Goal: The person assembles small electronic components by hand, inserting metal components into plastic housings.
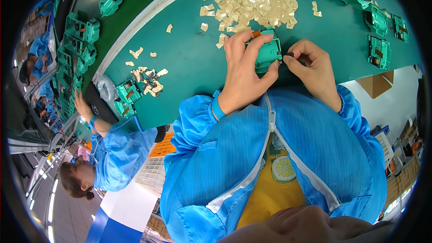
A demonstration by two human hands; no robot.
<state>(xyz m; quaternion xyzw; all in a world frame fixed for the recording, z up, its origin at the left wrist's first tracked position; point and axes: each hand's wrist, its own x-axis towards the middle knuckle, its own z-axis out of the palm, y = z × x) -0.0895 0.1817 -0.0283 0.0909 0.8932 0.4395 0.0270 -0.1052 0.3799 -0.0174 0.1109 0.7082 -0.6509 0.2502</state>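
Observation:
A teal plastic housing (pixel 268 53) with black edging and a copper-brown strip is gripped in my left hand (pixel 245 63), whose fingers wrap over its top and side. My right hand (pixel 314 62) pinches a small black piece (pixel 289 56) between thumb and forefinger, right against the housing's right edge. Whether the piece touches the housing I cannot tell. Just beyond my hands lies a big heap of small cream-coloured squares (pixel 256 2), some scattered loose around it.
Several similar teal housings (pixel 379 53) lie at the right of the green table (pixel 180 58). At left are a pile of black and cream scraps (pixel 153 81), two housings (pixel 127 94) and a clear plastic bag (pixel 106 88). A co-worker in blue (pixel 119 157) reaches toward more housings (pixel 72 40) beyond.

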